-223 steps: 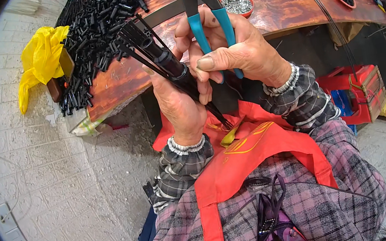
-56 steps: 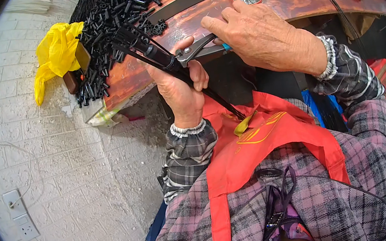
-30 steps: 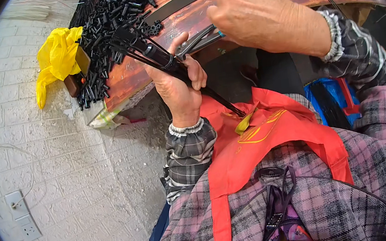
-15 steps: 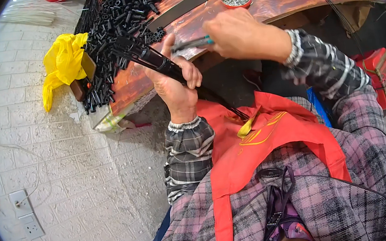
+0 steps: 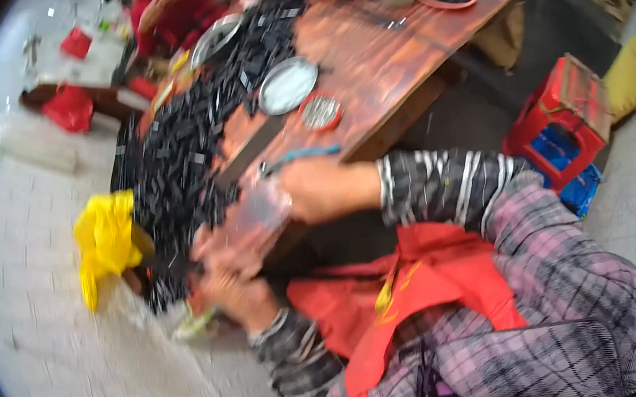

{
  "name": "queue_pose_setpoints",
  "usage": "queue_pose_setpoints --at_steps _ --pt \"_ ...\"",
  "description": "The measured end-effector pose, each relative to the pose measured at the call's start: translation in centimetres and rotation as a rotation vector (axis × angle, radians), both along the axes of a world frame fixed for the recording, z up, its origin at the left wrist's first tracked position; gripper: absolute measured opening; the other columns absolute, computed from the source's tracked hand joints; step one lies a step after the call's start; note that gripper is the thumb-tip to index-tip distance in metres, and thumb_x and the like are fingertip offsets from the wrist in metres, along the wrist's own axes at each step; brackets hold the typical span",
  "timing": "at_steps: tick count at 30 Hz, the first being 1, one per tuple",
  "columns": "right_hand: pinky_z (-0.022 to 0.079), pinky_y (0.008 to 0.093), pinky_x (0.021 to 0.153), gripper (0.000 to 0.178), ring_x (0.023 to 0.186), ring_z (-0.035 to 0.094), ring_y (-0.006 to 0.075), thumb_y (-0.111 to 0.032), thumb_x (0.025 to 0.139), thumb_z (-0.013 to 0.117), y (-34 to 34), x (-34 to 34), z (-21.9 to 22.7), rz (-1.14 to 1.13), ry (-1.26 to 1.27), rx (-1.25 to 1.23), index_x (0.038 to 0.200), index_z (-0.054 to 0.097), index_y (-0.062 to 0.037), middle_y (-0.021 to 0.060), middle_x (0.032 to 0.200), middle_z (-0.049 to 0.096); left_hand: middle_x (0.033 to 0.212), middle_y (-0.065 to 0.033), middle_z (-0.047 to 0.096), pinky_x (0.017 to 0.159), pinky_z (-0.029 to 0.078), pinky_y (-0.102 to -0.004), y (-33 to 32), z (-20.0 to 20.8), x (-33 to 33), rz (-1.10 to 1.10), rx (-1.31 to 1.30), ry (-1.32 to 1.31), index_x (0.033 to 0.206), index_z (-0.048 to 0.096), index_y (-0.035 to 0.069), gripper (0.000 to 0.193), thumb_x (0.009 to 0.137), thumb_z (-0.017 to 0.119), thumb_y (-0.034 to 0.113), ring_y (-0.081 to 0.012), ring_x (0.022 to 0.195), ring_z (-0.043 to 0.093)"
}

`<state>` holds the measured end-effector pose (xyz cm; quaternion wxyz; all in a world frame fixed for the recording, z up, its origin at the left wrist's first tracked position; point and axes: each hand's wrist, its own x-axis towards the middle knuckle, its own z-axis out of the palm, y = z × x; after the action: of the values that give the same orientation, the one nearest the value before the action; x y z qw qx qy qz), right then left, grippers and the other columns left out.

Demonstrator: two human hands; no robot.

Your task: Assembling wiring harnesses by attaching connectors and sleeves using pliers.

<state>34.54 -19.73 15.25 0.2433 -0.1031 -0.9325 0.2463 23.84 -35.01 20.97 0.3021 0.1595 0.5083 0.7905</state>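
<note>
Motion blurs the whole picture. My left hand (image 5: 238, 291) is at the table's near left edge, beside the big pile of black plastic tube-like parts (image 5: 185, 147); its fingers are smeared. My right hand (image 5: 309, 191) reaches over the near edge of the table, next to a glossy pale patch (image 5: 253, 218) that looks like clear plastic. Its fingers are smeared too. Just beyond it, teal-handled pliers (image 5: 304, 153) lie on the wooden table (image 5: 366, 73). The black bundle is not distinguishable in either hand.
A grey strip (image 5: 248, 150), a dish of small metal pieces (image 5: 321, 111) and a plate of white strips (image 5: 288, 85) sit on the table. A yellow bag (image 5: 107, 236) hangs at its left corner. A red stool (image 5: 565, 112) stands right. Across the table is another person's hand (image 5: 158, 6).
The view has swung, showing more of the table's far side. The pliers have left my right hand and lie on the table. My left hand no longer visibly grips the black bundle.
</note>
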Motion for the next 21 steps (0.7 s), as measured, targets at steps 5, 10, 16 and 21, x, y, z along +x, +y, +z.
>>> queue_pose_setpoints --at_steps 5,10,16,21 --pt "0.043 0.042 0.051 0.031 0.052 0.053 0.0327 -0.03 0.072 0.054 -3.6 10.6 4.8 0.527 -0.152 -0.457 0.059 0.06 -0.0025 0.0182 0.057 0.055 0.051 0.0058 0.024 0.034 0.024 -0.0167 -4.5 11.4 -1.2 0.139 0.266 0.04 0.117 0.047 0.006 0.031 0.09 0.042 0.022 -0.0021 0.038 0.023" --pt "0.043 0.0429 0.069 0.037 0.08 0.056 0.0352 -0.038 0.081 0.048 -8.6 16.1 3.1 0.587 -0.529 -0.343 0.082 0.061 -0.0025 0.018 0.082 0.06 0.051 0.0054 0.021 0.035 0.022 -0.017 -9.8 16.7 2.2 -0.2 0.336 0.226 0.116 0.044 0.0 0.037 0.091 0.04 0.026 -0.0031 0.04 0.021" --pt "0.042 0.0417 0.073 0.036 0.086 0.056 0.0309 -0.033 0.081 0.05 -12.4 20.0 -3.9 0.48 -0.325 -0.829 0.097 0.054 -0.0014 0.0177 0.087 0.06 0.048 0.0019 0.032 0.034 0.027 -0.0206 -15.4 26.6 6.8 0.217 -0.064 0.483 0.109 0.049 -0.001 0.034 0.089 0.045 0.026 -0.007 0.037 0.029" --pt "0.043 0.0422 0.067 0.04 0.077 0.057 0.0335 -0.027 0.076 0.056 -14.0 20.6 6.5 0.555 -0.43 -0.264 0.106 0.05 0.0003 0.0225 0.081 0.058 0.053 -0.0001 0.036 0.037 0.028 -0.0225 -19.8 26.4 9.0 0.067 0.523 0.42 0.081 0.047 0.004 0.032 0.085 0.049 0.036 -0.0085 0.041 0.032"
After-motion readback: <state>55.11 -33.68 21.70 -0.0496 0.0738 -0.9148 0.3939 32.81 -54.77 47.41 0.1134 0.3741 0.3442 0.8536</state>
